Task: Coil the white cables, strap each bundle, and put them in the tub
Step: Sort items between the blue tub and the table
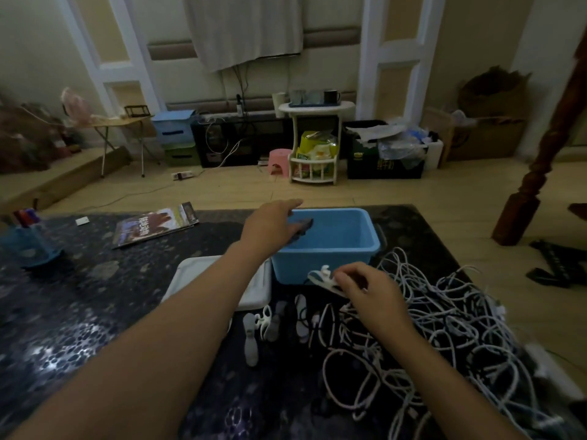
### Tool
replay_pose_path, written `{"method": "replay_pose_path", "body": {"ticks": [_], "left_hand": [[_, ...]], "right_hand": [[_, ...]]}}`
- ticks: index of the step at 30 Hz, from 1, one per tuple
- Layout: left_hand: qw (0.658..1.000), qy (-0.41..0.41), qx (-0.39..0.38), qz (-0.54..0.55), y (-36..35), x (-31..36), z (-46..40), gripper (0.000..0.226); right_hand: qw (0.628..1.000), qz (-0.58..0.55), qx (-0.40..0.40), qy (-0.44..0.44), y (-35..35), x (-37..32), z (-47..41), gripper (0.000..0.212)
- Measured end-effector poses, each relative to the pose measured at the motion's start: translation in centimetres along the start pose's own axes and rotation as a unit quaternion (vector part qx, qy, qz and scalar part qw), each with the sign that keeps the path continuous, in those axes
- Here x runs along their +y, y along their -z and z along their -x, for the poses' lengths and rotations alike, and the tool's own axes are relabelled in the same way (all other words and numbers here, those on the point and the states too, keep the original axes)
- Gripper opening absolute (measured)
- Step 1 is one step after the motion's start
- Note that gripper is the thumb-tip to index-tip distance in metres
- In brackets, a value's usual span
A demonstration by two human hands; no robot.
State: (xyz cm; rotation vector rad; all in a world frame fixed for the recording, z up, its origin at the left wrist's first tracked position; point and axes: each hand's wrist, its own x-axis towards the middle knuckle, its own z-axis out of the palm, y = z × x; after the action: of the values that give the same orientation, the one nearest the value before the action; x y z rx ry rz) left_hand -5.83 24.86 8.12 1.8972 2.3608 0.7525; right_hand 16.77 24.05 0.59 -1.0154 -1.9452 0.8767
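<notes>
A light blue tub (pixel 330 265) stands on the dark patterned table. My left hand (pixel 270 225) reaches over its left rim and holds a dark flat object (pixel 303 228) just inside the tub. My right hand (pixel 368 285) hovers in front of the tub and pinches a white strap (pixel 324 276). A large tangle of white cables (pixel 444 338) covers the table's right side. Several loose straps (pixel 273 325), white and grey, lie in front of the tub.
A white lid or tray (pixel 197 271) lies left of the tub, partly under my left forearm. A magazine (pixel 155 225) and a blue pen cup (pixel 27 244) sit on the far left. A wooden post (pixel 540 173) stands on the floor at right.
</notes>
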Motion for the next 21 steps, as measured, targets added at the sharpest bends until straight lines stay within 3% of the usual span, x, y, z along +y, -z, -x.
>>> {"method": "replay_pose_path", "body": {"ticks": [7, 14, 21], "left_hand": [[0.999, 0.005, 0.043, 0.022, -2.8, -2.2, 6.6, 0.033], [0.981, 0.171, -0.079, 0.049, -6.3, -5.8, 16.4, 0.038], [0.975, 0.199, -0.068, 0.075, -7.7, -6.5, 19.2, 0.051]], "right_hand": [[0.998, -0.005, 0.056, -0.036, 0.8, 1.0, -0.6, 0.009], [0.995, -0.002, 0.083, -0.049, 0.5, -0.1, -0.6, 0.008], [0.994, -0.038, 0.096, -0.041, 0.5, -1.7, -1.8, 0.007]]}}
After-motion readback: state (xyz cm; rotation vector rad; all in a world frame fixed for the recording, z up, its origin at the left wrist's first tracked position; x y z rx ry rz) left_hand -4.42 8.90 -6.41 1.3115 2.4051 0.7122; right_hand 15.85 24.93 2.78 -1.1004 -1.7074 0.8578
